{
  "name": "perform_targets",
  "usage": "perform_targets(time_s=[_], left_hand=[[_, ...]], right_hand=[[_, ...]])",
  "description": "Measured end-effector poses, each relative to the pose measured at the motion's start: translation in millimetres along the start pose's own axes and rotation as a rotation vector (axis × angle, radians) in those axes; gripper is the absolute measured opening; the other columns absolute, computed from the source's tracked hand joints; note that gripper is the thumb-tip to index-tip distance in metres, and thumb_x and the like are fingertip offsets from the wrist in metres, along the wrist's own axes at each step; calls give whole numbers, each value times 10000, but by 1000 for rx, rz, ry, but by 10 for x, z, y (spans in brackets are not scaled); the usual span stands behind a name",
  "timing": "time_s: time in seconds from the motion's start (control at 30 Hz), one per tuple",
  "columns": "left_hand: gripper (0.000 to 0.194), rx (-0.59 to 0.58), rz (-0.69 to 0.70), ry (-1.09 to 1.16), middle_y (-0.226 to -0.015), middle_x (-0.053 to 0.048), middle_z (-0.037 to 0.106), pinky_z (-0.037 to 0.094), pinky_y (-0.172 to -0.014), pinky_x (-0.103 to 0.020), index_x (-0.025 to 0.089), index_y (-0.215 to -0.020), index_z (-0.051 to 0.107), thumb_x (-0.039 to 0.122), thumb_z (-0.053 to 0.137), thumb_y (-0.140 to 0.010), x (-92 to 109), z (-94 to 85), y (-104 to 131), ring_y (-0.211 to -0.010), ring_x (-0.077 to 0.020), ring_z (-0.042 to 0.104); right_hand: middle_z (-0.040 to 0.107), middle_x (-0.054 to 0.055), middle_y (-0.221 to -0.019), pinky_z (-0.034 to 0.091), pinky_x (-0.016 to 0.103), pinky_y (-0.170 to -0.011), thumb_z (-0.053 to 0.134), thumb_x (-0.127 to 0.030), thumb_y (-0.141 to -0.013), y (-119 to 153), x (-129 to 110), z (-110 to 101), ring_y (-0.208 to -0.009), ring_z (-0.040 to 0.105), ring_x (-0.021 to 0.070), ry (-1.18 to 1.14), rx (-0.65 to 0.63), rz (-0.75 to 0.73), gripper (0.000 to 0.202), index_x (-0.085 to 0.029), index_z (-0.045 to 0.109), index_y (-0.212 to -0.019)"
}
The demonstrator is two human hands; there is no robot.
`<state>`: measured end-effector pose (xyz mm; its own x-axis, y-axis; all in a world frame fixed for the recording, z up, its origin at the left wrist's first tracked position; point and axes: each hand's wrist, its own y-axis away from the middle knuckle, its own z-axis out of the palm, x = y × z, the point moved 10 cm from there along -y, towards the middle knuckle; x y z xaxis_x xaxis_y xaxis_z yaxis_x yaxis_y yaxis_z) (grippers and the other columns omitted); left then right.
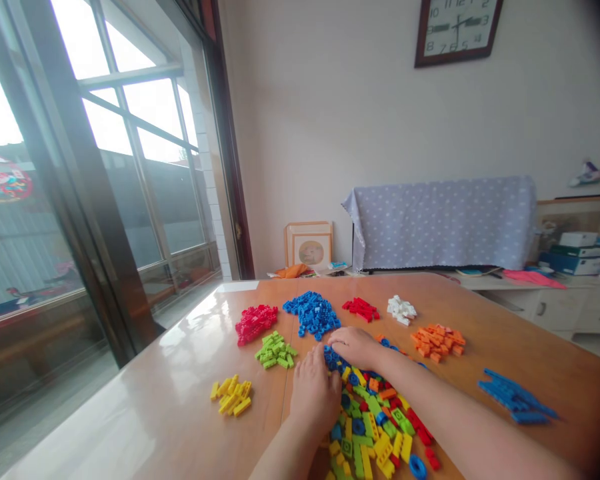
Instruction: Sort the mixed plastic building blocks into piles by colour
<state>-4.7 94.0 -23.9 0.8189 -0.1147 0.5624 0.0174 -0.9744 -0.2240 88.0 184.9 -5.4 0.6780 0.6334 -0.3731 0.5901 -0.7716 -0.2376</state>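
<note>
My left hand rests at the left edge of a mixed pile of coloured bricks, its fingers extended forward. Across the top of that pile reaches my right hand, fingers curled down by some small blue pieces; whether it grips any is hidden. Just beyond both hands lies a heap of blue pieces. To the left are lime green bricks, yellow bricks and a crimson pile. Red bricks, white bricks and orange bricks sit further right.
Long blue pieces lie on the right of the wooden table. A glass door stands to the left. Behind the table are picture frames, a cloth-covered object and a white cabinet.
</note>
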Motion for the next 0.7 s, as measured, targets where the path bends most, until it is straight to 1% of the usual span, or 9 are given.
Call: perform_targets(time_s=[0.1,0.17,0.23,0.3,0.4,0.43,0.5,0.6,0.7], left_hand=[[597,27,1,35,-1481,-168,475,303,-1122,-366,124,-1421,449,256,458,-839,21,-45,1,-1358,-285,438],[596,28,22,42,-1440,-161,514,319,-1102,-361,139,-1400,469,253,484,-816,54,-57,10,-1328,-286,461],[582,22,47,41,-1370,-148,570,338,-1073,-374,163,-1380,490,282,511,-811,85,-60,26,-1275,-299,497],[569,13,63,37,-1312,-141,602,350,-1046,-388,177,-1370,503,334,527,-823,102,-56,44,-1225,-311,521],[546,-3,94,34,-1266,-139,608,371,-1011,-389,186,-1336,535,421,534,-843,134,-47,69,-1180,-315,531],[528,-9,106,35,-1242,-135,611,382,-992,-386,191,-1313,552,442,531,-850,149,-43,76,-1159,-311,537],[486,-19,135,38,-1193,-121,615,399,-961,-379,205,-1265,583,465,527,-858,188,-31,89,-1122,-300,544],[440,-30,183,40,-1164,-98,612,406,-937,-373,232,-1218,609,480,532,-863,253,-13,109,-1097,-288,541],[415,-40,208,38,-1157,-89,611,411,-918,-363,243,-1182,626,493,540,-863,288,3,124,-1083,-280,538]], right_hand=[[780,-8,-957,469,266,-836,517,-249,-822,80,-2,35,-931,671,206,-102,-20,-21,296,-274,788,-941],[779,-11,-950,481,265,-818,510,-242,-815,129,8,46,-904,680,197,-226,-27,-22,319,-267,785,-975],[774,0,-960,487,268,-811,499,-268,-836,166,61,1,-897,682,194,-341,5,5,324,-244,774,-1007],[767,17,-986,482,275,-817,477,-326,-881,211,194,-121,-913,676,198,-376,91,67,341,-228,753,-1056],[754,47,-983,455,290,-819,389,-412,-953,360,538,-391,-919,657,210,-204,252,250,407,-227,734,-1062],[750,60,-952,445,296,-812,357,-427,-967,428,662,-455,-904,651,215,-118,271,322,433,-223,735,-1022],[740,83,-923,430,307,-817,343,-437,-976,540,828,-513,-901,641,226,-45,270,387,446,-214,730,-974],[736,91,-985,424,318,-859,398,-442,-959,621,911,-433,-972,635,241,-18,215,386,394,-224,726,-970],[704,115,-1154,406,360,-951,446,-435,-935,609,849,-290,-1115,603,272,4,168,351,370,-222,728,-1044]])
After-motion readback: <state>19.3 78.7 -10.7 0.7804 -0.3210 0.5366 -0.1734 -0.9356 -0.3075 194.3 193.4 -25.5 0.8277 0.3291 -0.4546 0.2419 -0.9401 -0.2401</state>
